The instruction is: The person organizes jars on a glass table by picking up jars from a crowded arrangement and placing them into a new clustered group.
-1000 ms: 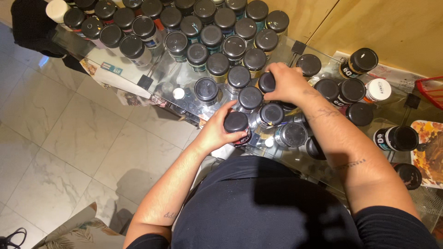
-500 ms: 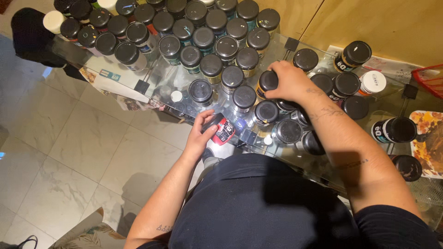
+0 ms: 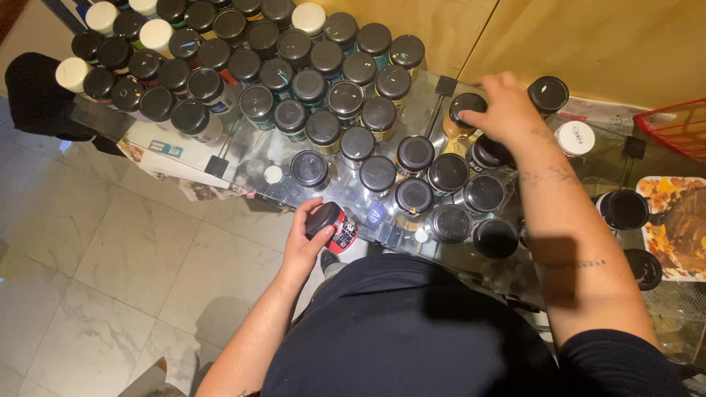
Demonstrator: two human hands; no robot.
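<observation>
now i see the left hand point(image 3: 305, 242) gripping a red jar point(image 3: 334, 226) off the table point(image 3: 430, 110); the right hand point(image 3: 507, 110) has moved farther back, fingers spread over a black-lidded jar point(image 3: 465, 110).

Jars point(image 3: 323, 84) crowd the table's point(image 3: 434, 103) far left in rows, left hand point(image 3: 305, 239) with a jar point(image 3: 334, 226) off its near edge, right hand point(image 3: 504, 110) over jars at right, tray point(image 3: 680, 228) far right.

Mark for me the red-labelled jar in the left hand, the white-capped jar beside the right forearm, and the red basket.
red-labelled jar point(image 3: 340, 229), head view, on its red label below the black cap.
white-capped jar point(image 3: 574, 137), head view, centre of its white cap.
red basket point(image 3: 673, 129), head view, on its wire rim at the right edge.
</observation>
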